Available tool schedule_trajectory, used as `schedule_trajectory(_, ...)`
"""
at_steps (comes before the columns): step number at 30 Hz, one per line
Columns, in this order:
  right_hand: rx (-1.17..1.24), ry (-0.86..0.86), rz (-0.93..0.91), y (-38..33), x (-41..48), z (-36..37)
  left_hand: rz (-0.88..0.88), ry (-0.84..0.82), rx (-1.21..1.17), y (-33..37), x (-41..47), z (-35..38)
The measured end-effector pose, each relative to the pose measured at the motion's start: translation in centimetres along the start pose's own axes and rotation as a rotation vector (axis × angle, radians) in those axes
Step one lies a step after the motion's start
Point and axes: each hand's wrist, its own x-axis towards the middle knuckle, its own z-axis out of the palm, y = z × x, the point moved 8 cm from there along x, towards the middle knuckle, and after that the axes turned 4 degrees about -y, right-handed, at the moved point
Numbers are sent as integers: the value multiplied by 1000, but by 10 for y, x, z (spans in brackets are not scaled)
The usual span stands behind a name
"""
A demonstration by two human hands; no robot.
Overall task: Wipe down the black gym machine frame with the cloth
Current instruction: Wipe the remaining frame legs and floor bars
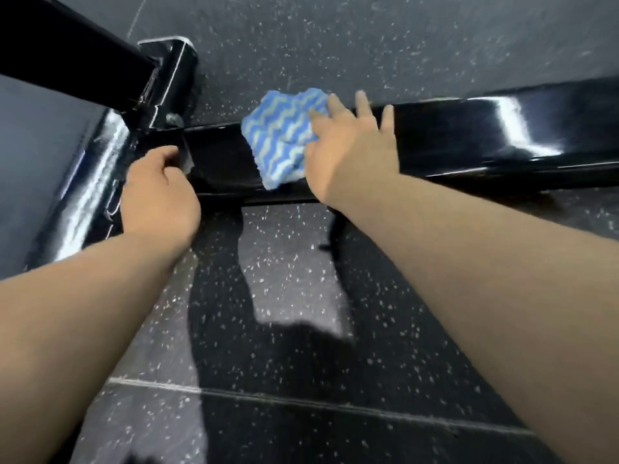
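While left hand (157,195) grips frame (469,139) over speckled floor (284,296), flat right hand (351,152) presses cloth (281,139).

A dark rubber floor (402,45) flecked with small white specks fills the top and the lower half of the frame. A pale seam (301,402) crosses it low down, sloping slightly from left to right. A fainter seam (137,16) slants at the upper left. Dark shadows (217,313) lie across the floor at centre.
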Motion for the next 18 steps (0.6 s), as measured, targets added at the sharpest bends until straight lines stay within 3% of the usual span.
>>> schedule_trajectory(7, -10, -134, -352, -159, 34, 41, 32, -49, -32, -33, 21, -39)
schedule_trajectory(10, -35, -151, -465, -192, 40, 50, 4, -64, -78, -51, 22, -46)
schedule_trajectory(18, 75, -129, -538, -168, 7, 41, 21, -66, -140, -44, -1, -36)
